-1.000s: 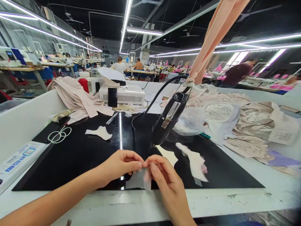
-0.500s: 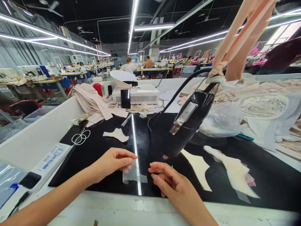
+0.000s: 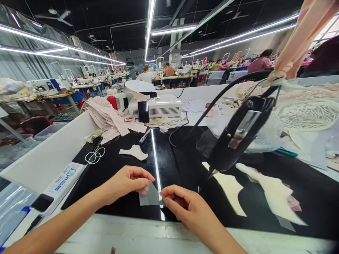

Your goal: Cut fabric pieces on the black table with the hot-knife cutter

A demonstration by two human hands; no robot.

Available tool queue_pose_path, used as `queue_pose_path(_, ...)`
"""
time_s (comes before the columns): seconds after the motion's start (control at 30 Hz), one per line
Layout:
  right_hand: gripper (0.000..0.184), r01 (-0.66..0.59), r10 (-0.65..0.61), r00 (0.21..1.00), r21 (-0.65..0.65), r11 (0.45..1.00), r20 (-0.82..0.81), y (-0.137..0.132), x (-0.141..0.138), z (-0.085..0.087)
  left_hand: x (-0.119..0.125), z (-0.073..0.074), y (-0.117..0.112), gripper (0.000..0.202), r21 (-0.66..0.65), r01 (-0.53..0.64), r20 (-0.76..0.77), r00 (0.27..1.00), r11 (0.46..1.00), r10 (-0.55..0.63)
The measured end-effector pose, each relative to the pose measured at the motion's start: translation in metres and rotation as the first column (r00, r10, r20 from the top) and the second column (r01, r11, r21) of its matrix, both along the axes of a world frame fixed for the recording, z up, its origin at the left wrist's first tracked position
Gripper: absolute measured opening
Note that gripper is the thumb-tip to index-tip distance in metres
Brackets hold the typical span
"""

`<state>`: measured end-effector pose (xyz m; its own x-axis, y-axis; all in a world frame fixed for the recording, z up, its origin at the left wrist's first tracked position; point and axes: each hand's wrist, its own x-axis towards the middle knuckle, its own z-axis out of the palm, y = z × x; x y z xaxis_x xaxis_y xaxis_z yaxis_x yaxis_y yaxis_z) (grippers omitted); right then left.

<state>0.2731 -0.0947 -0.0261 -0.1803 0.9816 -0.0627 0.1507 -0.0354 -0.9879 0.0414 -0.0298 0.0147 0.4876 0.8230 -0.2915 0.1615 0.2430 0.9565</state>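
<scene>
My left hand (image 3: 132,183) pinches the upper edge of a small translucent sheet (image 3: 148,198) between thumb and fingers. At the sheet's right side, my right hand (image 3: 182,201) has thumb and forefinger closed on its corner. The sheet is held over a glossy black work surface (image 3: 111,197). To the right, a black corded hand tool (image 3: 238,134) with a pointed tip hangs tilted from a tied strip of peach fabric (image 3: 299,46). Cream cut fabric pieces (image 3: 230,190) lie beneath and beside it. Another cream piece (image 3: 134,152) lies beyond my left hand.
A white box-like machine (image 3: 161,106) stands at the back with a phone (image 3: 143,111) against it. Beige fabric strips (image 3: 106,114) are piled at back left. A coiled white cable (image 3: 94,156) and a long white box (image 3: 62,181) lie left. A clear plastic bag (image 3: 267,137) sits right.
My right hand has moved left and closed on the sheet's right corner. The hanging tool has swung to the right. My left hand keeps its pinch on the sheet.
</scene>
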Motion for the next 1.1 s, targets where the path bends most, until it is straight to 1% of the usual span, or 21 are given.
queue_pose_path(0.17, 0.018, 0.043, -0.046, 0.998, 0.059, 0.997, 0.039, -0.002, 0.006, 0.0, -0.004, -0.003, 0.001, 0.036, 0.003, -0.028, -0.043, 0.999, 1.0, 0.028)
queue_pose_path(0.27, 0.018, 0.016, -0.023, 0.996, 0.085, 0.996, 0.089, 0.002, 0.008, -0.001, -0.007, -0.003, 0.001, 0.041, -0.001, -0.017, -0.08, 0.997, 1.0, 0.017)
queue_pose_path(0.37, 0.019, -0.013, 0.001, 0.991, 0.087, 0.996, 0.137, 0.006, 0.01, -0.003, -0.009, -0.003, 0.003, 0.045, -0.011, -0.006, -0.102, 0.995, 1.0, 0.005)
queue_pose_path(0.47, 0.02, -0.017, 0.004, 0.988, 0.086, 0.996, 0.154, 0.007, 0.011, -0.004, -0.012, -0.003, 0.003, 0.045, -0.01, 0.005, -0.11, 0.994, 1.0, -0.006)
queue_pose_path(0.63, 0.021, 0.026, -0.039, 0.989, 0.092, 0.995, 0.146, 0.006, 0.012, -0.003, -0.014, -0.006, 0.004, 0.048, -0.008, 0.022, -0.103, 0.994, 1.0, -0.023)
queue_pose_path(0.73, 0.02, 0.017, -0.028, 0.988, 0.07, 0.997, 0.153, 0.007, 0.013, -0.002, -0.015, -0.011, 0.006, 0.048, -0.011, 0.0, -0.105, 0.994, 1.0, -0.001)
queue_pose_path(0.8, 0.021, 0.027, -0.037, 0.987, 0.063, 0.998, 0.157, 0.007, 0.012, 0.001, -0.015, -0.015, 0.007, 0.047, -0.005, -0.018, -0.107, 0.994, 1.0, 0.018)
queue_pose_path(0.9, 0.022, 0.086, -0.094, 0.984, 0.063, 0.994, 0.15, 0.004, 0.009, 0.005, -0.016, -0.019, 0.008, 0.041, 0.007, -0.025, -0.125, 0.992, 1.0, 0.026)
queue_pose_path(0.97, 0.021, 0.104, -0.115, 0.981, 0.073, 0.992, 0.154, 0.002, 0.006, 0.008, -0.017, -0.019, 0.008, 0.038, 0.018, -0.024, -0.151, 0.988, 1.0, 0.027)
queue_pose_path(1.1, 0.021, 0.102, -0.12, 0.977, 0.111, 0.989, 0.173, -0.001, 0.004, 0.01, -0.018, -0.016, 0.008, 0.031, 0.062, -0.021, -0.204, 0.978, 0.998, 0.033)
